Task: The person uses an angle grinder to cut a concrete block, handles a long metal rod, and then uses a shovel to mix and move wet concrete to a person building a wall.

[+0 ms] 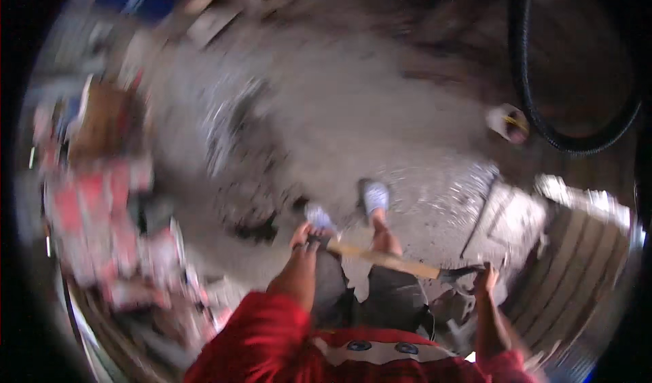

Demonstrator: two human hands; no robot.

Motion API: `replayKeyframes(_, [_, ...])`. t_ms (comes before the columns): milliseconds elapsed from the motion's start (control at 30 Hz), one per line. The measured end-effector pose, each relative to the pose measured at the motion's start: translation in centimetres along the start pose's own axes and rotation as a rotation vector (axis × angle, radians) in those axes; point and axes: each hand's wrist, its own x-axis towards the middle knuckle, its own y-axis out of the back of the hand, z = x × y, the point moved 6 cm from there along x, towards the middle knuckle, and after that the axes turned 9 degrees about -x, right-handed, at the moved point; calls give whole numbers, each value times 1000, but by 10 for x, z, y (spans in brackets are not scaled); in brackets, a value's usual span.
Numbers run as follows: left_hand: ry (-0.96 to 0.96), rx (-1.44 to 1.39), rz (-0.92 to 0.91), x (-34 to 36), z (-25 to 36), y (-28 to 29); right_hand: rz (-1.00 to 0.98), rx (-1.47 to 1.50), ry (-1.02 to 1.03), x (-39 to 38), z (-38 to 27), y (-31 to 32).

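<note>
A shovel with a wooden shaft [387,256] and a black handle end lies slantwise across the front of my body. My left hand [309,237] is closed round the dark lower part of the shaft, in front of my left foot. At the other end, my right hand [485,279] grips the black handle, lower and farther to the right. The blade is too blurred to make out against the ground. Beyond my left hand, a dark, wet-looking heap [255,179] of loose material spreads on the floor.
Blurred red and white bags or packages [102,206] are piled at the left, beside a brown box-like thing [105,121]. A thick black hose [577,145] loops at the far right. Near it lies a whitish container [506,123]. A ribbed brown surface [577,267] borders the right.
</note>
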Motion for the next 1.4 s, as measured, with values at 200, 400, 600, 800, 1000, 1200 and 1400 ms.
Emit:
replayKeyframes(200, [-155, 331, 194, -89, -16, -23, 126, -206, 124, -71, 53, 126])
replayKeyframes(400, [-114, 708, 254, -148, -54, -102, 314, 82, -118, -224, 117, 196])
replayKeyframes(600, [-31, 950, 131, -160, -123, -188, 412, 435, -422, -312, 170, 217])
replayKeyframes(800, [18, 1215, 40, -160, -240, -241, 574, 677, -518, -363, 262, 202])
replayKeyframes(1000, [166, 1523, -60, -155, -395, -267, 724, 848, -611, -402, 298, 168])
replayKeyframes(1200, [376, 1747, -63, -192, -541, -221, 1019, 968, -819, -510, 326, 123])
replayKeyframes(1400, [615, 1977, 24, -171, -655, -153, 1322, 1226, -1260, -607, 302, 1])
